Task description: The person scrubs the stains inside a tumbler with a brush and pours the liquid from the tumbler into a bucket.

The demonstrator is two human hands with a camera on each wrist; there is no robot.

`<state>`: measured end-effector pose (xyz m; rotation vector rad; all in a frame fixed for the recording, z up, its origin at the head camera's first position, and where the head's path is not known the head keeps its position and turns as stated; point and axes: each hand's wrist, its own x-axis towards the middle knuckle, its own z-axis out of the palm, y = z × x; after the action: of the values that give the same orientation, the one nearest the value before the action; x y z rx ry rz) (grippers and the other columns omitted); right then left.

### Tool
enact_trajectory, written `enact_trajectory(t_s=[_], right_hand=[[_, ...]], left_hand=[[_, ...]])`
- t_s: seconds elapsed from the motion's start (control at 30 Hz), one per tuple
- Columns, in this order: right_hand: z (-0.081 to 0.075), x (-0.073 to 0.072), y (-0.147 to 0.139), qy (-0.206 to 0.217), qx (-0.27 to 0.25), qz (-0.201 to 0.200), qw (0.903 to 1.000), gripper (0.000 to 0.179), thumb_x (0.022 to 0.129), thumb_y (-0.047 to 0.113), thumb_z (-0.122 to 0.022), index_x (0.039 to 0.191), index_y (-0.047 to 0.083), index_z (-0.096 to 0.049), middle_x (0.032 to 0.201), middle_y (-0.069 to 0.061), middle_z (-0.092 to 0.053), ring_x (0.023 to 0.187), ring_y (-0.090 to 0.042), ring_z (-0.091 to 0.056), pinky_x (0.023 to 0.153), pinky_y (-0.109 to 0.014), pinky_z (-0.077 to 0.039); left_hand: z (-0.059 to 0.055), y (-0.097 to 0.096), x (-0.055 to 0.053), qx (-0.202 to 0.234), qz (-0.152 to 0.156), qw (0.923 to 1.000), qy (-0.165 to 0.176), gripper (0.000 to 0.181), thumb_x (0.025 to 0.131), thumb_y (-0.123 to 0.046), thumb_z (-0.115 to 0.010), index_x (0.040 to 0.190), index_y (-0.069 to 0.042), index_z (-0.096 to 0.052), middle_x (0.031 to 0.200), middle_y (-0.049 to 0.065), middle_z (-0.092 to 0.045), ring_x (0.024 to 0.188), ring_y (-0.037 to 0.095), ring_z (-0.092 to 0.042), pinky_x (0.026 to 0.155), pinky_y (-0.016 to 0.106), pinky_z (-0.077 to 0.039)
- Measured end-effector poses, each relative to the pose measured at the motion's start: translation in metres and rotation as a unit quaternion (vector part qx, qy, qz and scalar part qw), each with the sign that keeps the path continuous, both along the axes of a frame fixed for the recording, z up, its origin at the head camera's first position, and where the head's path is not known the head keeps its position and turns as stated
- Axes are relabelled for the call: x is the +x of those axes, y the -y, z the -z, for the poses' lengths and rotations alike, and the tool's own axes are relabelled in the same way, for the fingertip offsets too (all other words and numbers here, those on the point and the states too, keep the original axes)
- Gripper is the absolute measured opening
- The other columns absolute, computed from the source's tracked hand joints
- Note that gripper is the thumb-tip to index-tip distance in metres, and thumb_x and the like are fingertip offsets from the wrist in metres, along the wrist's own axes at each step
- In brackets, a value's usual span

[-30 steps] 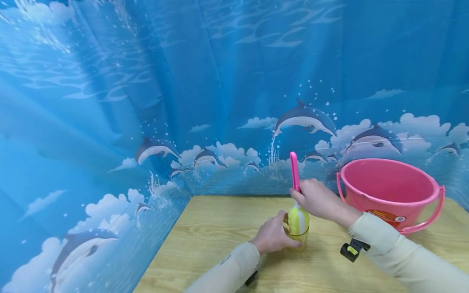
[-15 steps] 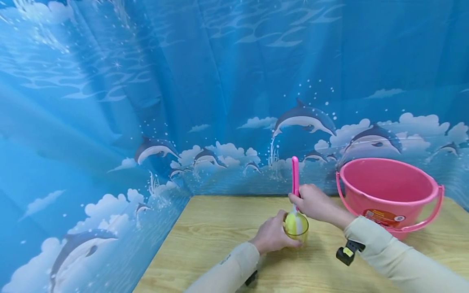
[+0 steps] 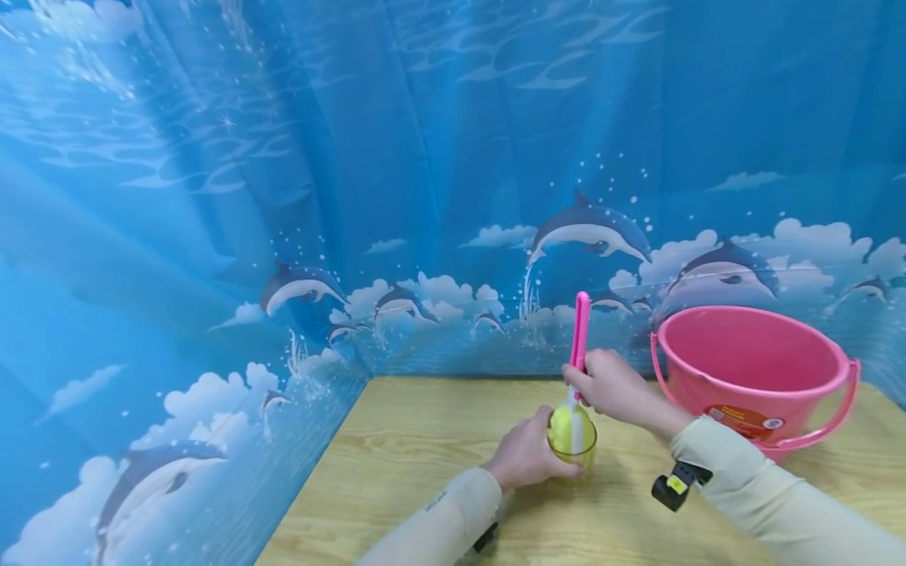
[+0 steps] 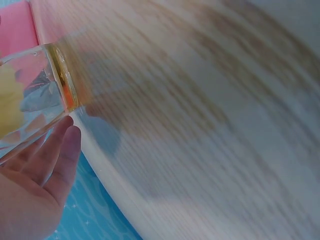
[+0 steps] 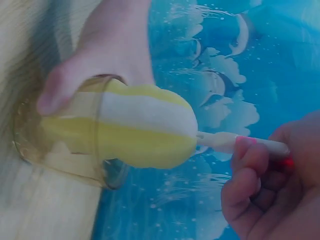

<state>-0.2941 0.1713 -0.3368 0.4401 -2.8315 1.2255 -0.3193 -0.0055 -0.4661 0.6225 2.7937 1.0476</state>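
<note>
My left hand [image 3: 529, 451] grips an amber see-through glass [image 3: 586, 464] from its left side, thumb towards me. The glass stands upright on the wooden table. In my right hand [image 3: 614, 387] is a sponge cup brush, pinched at the lower part of its pink handle [image 3: 580, 330]. The yellow and white sponge head [image 5: 150, 125] sits partly inside the glass, its upper part sticking out above the rim. In the left wrist view, fingers [image 4: 57, 160] lie along the side of the glass [image 4: 62, 80], near its base.
A pink bucket [image 3: 757, 405] with a pink handle stands at the right of the table, close to my right forearm. Behind and to the left hangs a blue dolphin-print sheet [image 3: 439, 196]. The wooden table [image 3: 382, 456] runs up to it.
The brush went down into the glass, then rose a little, its handle now leaning further right. My right hand moved with it. The left hand and glass stayed in place.
</note>
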Motion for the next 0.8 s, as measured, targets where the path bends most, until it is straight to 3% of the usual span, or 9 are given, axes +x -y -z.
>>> enact_trajectory(t_s=[0.23,0.43,0.6,0.8], right_hand=[[0.017,0.002,0.006,-0.005,-0.014,0.002,0.9999,0.038,0.104,0.021,-0.049,0.070,0.007,-0.059,0.052,0.001,-0.049,0.044,-0.010,-0.041,0.041,-0.018,-0.031],[0.026,0.008,0.010,-0.020,-0.017,0.002,0.9997,0.039,0.104,0.022,-0.050,0.069,0.007,-0.058,0.052,0.002,-0.047,0.044,-0.010,-0.039,0.041,-0.017,-0.030],[0.022,0.011,0.005,-0.039,-0.020,0.010,0.9990,0.038,0.104,0.021,-0.052,0.069,0.007,-0.059,0.052,0.002,-0.048,0.045,-0.011,-0.041,0.041,-0.018,-0.032],[0.014,0.013,-0.001,-0.012,-0.046,0.022,0.9986,0.033,0.103,0.029,-0.056,0.080,0.005,-0.061,0.059,-0.004,-0.054,0.049,-0.015,-0.049,0.045,-0.024,-0.040]], left_hand=[[0.002,0.001,-0.001,-0.004,0.008,0.9999,-0.014,0.073,0.062,-0.049,-0.094,0.117,-0.027,-0.051,0.087,-0.015,-0.060,0.073,0.003,-0.057,0.064,0.023,-0.048],[0.002,0.002,-0.001,0.001,0.008,1.0000,0.001,0.076,0.062,-0.049,-0.093,0.122,-0.027,-0.051,0.093,-0.015,-0.060,0.078,0.001,-0.056,0.068,0.023,-0.048],[0.004,0.001,-0.001,0.002,0.003,1.0000,-0.003,0.077,0.061,-0.050,-0.094,0.121,-0.027,-0.052,0.091,-0.015,-0.060,0.076,0.002,-0.056,0.066,0.023,-0.048],[0.004,0.001,-0.001,0.012,0.004,0.9999,-0.010,0.078,0.059,-0.050,-0.095,0.120,-0.026,-0.052,0.091,-0.016,-0.059,0.076,0.002,-0.057,0.069,0.023,-0.049]])
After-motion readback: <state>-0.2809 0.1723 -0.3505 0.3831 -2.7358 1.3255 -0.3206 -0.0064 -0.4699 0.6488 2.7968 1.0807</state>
